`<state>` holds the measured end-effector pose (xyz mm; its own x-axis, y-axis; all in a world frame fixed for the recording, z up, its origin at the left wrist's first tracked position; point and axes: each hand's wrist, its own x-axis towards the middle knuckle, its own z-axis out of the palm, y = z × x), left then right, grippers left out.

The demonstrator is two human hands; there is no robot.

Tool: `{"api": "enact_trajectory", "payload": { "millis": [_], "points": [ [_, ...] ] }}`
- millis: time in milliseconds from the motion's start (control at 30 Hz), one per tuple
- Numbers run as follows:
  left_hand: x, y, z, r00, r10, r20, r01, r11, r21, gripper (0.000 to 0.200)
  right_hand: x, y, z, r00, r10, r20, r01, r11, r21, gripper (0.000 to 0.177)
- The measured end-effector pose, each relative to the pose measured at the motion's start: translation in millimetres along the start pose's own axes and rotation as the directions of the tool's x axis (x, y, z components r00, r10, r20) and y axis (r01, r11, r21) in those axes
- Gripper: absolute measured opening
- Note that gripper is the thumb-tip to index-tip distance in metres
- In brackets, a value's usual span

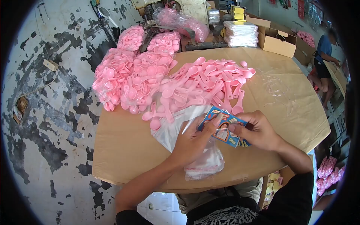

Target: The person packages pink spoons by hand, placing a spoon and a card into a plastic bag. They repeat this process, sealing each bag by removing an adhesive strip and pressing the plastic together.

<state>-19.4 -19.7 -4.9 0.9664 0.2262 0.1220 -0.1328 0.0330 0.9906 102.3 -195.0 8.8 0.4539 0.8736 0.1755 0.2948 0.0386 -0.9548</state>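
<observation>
Blue printed cards [233, 140], with a picture and red and yellow lettering, are held up between my two hands over the front of the table. My left hand [192, 139] grips their left side, thumb on the face. From the right, my right hand [261, 132] pinches them between thumb and fingers. Clear plastic bags [205, 167] lie flat beneath my left hand and forearm. Just beyond the cards spreads a loose heap of pink plastic spoons [202, 80], with several handles pointing toward me.
Bulging clear bags of pink spoons [131, 80] line the table's left edge. At the back stand a stack of clear packets [240, 33] and a cardboard box [276, 42]. Brown paper [288, 97] covers the table. Another person [325, 56] sits at far right.
</observation>
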Motion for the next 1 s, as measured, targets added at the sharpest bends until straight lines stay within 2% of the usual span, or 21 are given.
{"api": "enact_trajectory", "payload": {
  "millis": [67, 167, 300, 367, 400, 433, 467, 500, 533, 567, 633, 700, 733, 833, 933, 967, 1000],
  "points": [
    [-2, 10, -3, 0.998, -0.062, -0.009, 0.062, 0.991, 0.121, 0.032, -1, -3, 8, 0.998, -0.053, -0.039, 0.055, 0.997, 0.045, 0.020],
    [-2, -3, 4, 0.999, 0.022, -0.025, -0.028, 0.964, -0.263, 0.030, -4, -6, 8, 0.995, -0.088, -0.046, 0.089, 0.996, 0.020, 0.021],
    [-4, 6, 23, 0.995, 0.096, -0.005, -0.095, 0.978, -0.184, 0.020, -6, -12, 12, 0.997, -0.054, -0.057, 0.058, 0.997, 0.057, 0.021],
    [-10, 4, 30, 0.983, 0.175, 0.048, -0.169, 0.979, -0.110, 0.016, -4, -10, 19, 0.989, -0.101, -0.110, 0.116, 0.985, 0.132, 0.020],
    [-9, 3, 28, 0.970, 0.216, 0.107, -0.212, 0.976, -0.055, 0.026, -4, -8, 21, 0.983, -0.124, -0.137, 0.146, 0.975, 0.167, 0.020],
    [-8, 2, 26, 0.952, 0.257, 0.165, -0.259, 0.966, -0.005, 0.040, -3, -5, 18, 0.985, -0.146, -0.089, 0.158, 0.977, 0.143, 0.020],
    [-11, 1, 26, 0.955, 0.257, 0.151, -0.246, 0.965, -0.087, 0.057, -3, -2, 13, 0.985, -0.168, -0.036, 0.171, 0.978, 0.120, 0.020],
    [-9, 8, 20, 0.960, 0.245, 0.138, -0.232, 0.967, -0.108, 0.062, -3, 1, 9, 0.982, -0.189, 0.019, 0.186, 0.978, 0.098, 0.020],
    [-7, 14, 15, 0.964, 0.233, 0.125, -0.217, 0.968, -0.129, 0.066, -2, 3, 9, 0.989, -0.150, 0.005, 0.148, 0.981, 0.127, 0.020],
    [-4, 15, 5, 0.963, 0.204, 0.175, -0.137, 0.932, -0.336, 0.061, -2, 5, 8, 0.994, -0.112, -0.009, 0.112, 0.982, 0.156, 0.021],
    [-2, 22, 0, 0.956, 0.263, 0.128, -0.233, 0.950, -0.207, 0.059, 1, 0, 10, 0.996, -0.073, -0.054, 0.082, 0.978, 0.192, 0.019],
    [-2, 20, 4, 0.972, 0.206, 0.109, -0.162, 0.934, -0.317, 0.055, 7, -13, 15, 0.991, -0.070, -0.112, 0.092, 0.973, 0.211, 0.016],
    [-1, 18, 7, 0.979, 0.176, 0.101, -0.127, 0.920, -0.372, 0.054, 4, -17, 10, 0.994, 0.078, -0.076, -0.067, 0.988, 0.140, 0.013],
    [-6, 12, 12, 0.905, 0.376, 0.198, -0.335, 0.918, -0.211, 0.060, 5, -3, 8, 0.999, -0.030, -0.018, 0.032, 0.990, 0.138, 0.013],
    [-7, 7, 6, 0.885, 0.388, 0.258, -0.385, 0.920, -0.064, 0.057, 10, 3, 15, 0.971, -0.236, -0.042, 0.240, 0.954, 0.180, 0.016],
    [-8, 7, 3, 0.878, 0.392, 0.276, -0.404, 0.915, -0.016, 0.056, 15, 3, 7, 0.971, -0.220, 0.093, 0.217, 0.975, 0.044, 0.021],
    [-5, 11, 1, 0.859, 0.440, 0.262, -0.441, 0.895, -0.060, 0.047, 23, 2, -11, 0.957, -0.183, 0.223, 0.208, 0.973, -0.095, 0.025]
  ]
}}
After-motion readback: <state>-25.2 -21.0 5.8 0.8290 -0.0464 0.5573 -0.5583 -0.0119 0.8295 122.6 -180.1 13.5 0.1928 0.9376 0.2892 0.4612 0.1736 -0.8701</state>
